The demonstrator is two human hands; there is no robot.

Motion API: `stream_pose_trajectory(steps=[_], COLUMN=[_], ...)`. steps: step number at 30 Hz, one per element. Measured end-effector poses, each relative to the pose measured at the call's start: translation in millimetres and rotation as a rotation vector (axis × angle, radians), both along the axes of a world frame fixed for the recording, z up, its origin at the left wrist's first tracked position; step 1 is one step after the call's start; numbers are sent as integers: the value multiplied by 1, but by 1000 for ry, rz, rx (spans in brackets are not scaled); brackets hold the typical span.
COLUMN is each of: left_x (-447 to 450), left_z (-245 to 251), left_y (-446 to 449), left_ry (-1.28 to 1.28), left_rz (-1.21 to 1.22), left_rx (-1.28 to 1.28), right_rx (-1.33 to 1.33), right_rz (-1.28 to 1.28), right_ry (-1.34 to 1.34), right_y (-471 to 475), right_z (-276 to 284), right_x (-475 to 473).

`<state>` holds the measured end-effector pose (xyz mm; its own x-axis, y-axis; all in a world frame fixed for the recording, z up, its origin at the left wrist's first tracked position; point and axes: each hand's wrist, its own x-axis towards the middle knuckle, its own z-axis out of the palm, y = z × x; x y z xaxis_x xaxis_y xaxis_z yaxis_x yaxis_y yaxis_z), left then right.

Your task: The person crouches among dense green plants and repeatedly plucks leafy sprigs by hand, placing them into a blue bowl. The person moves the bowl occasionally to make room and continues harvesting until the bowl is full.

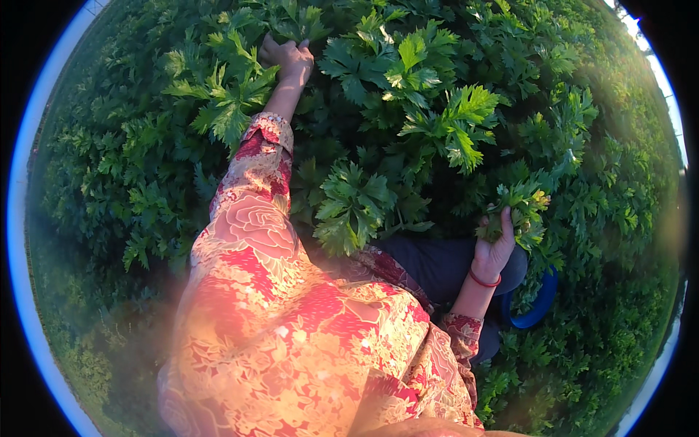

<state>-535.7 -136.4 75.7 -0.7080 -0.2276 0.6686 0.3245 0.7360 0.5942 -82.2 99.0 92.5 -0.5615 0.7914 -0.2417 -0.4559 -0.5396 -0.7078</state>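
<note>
At the upper left, my left hand [289, 59] reaches at arm's length into green plants with lobed, toothed, celery-like leaves [232, 109]. Its fingertips are partly hidden by foliage, so whether they grip a stem is unclear. My right hand [494, 246], with a red band round the wrist, is raised near my knee at the right, fingers closed round a bunch of picked-looking leafy sprigs [521, 210]; one leaf there is yellowish. Just below and to the right of that hand, the rim of a blue plastic container [540, 306] shows beside my leg, with leaves within it.
Dense foliage [136, 164] surrounds me on all sides. My dark-trousered leg [437, 265] is bent in front, partly under my flowered shirt [306, 328]. A leafy shoot [355, 207] stands close before my lap. Hazy glare covers parts of the lower left.
</note>
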Motion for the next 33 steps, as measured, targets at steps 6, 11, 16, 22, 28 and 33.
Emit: stream_pose_trajectory(steps=[6, 11, 16, 22, 28, 33], left_x=[30, 103, 173, 248, 311, 349], left_z=[21, 46, 46, 132, 125, 90], left_y=[0, -15, -39, -18, 65, 121], left_ry=[-120, -230, -414, -123, -62, 148], left_rz=[-90, -286, -503, -889, -1109, -1096], left_rx=[-83, -344, -425, -314, -196, -398], right_rx=[14, 13, 25, 48, 138, -25], right_rz=[-12, -7, -2, 38, 95, 168], right_ry=[1, -6, -18, -27, 39, 257], right_y=[1, -1, -6, -4, -36, -47], right_z=[0, 4, 9, 9, 26, 21], right_x=[1, 2, 1, 3, -2, -3])
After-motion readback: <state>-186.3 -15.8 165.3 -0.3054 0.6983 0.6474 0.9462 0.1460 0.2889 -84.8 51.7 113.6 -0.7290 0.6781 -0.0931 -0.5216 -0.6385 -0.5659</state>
